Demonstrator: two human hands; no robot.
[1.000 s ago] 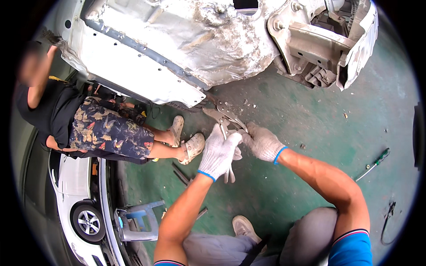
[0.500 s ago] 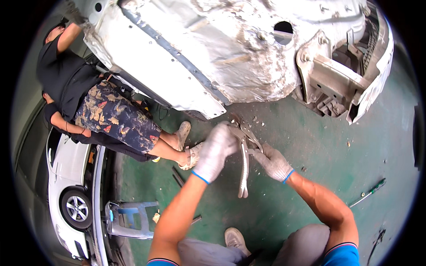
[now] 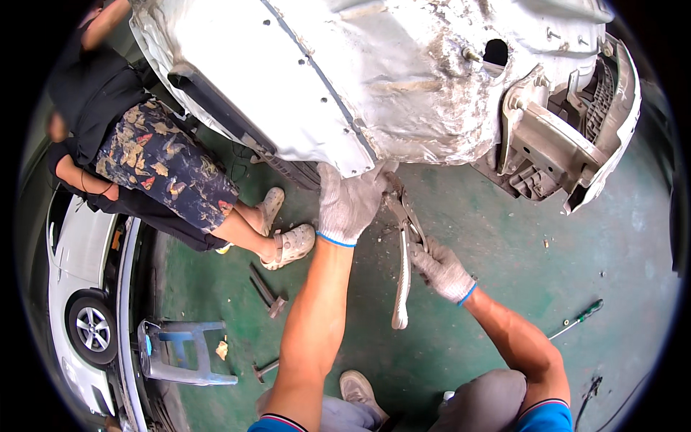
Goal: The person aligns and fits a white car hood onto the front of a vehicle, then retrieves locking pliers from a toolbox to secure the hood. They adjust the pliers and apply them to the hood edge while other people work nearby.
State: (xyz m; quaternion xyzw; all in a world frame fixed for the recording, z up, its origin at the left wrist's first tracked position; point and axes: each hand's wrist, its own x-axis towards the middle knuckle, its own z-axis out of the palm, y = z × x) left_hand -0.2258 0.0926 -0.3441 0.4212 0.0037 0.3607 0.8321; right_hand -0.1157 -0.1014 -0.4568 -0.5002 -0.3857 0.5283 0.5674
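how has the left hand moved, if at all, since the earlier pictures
Yes: the left hand has moved up to the lower corner of the white panel.

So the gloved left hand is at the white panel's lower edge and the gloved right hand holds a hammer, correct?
Not quite: the tool is wrong. In the head view, the gloved right hand holds locking pliers, not a hammer. The gloved left hand is at the white panel's lower edge, as you said.
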